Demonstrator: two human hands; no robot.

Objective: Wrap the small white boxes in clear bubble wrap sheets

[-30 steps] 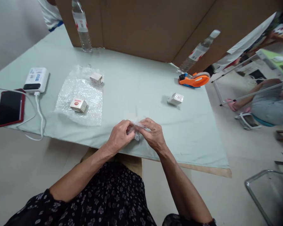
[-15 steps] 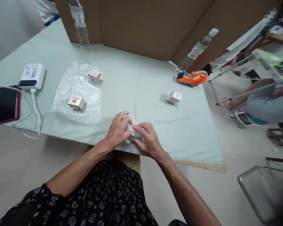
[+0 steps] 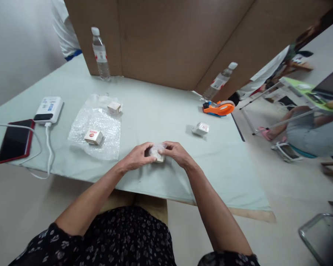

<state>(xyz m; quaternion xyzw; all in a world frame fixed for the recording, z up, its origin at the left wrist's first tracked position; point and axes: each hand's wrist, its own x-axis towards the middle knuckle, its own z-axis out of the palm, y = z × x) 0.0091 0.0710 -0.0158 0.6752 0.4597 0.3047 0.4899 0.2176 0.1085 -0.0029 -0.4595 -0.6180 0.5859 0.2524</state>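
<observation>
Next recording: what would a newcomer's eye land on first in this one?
The left hand and right hand meet near the front edge of the table, gripping a small bubble-wrapped packet between them. To their left lies a bubble wrap sheet carrying a red-marked box and a plain box. An orange tape dispenser stands out at the table's far right.

Ahead of the left hand [image 3: 135, 157] and right hand [image 3: 176, 153], closed on a packet [image 3: 157, 153] at the near edge, the middle of the table [image 3: 161, 107] is left open to the cardboard wall [image 3: 161, 40]. The left side is blocked by bubble wrap [image 3: 100, 122] with boxes [image 3: 93, 136], a power bank [image 3: 49, 109] and a phone [image 3: 16, 140]; the right by a wrapped box [image 3: 201, 129] and a tape dispenser [image 3: 218, 108].
</observation>
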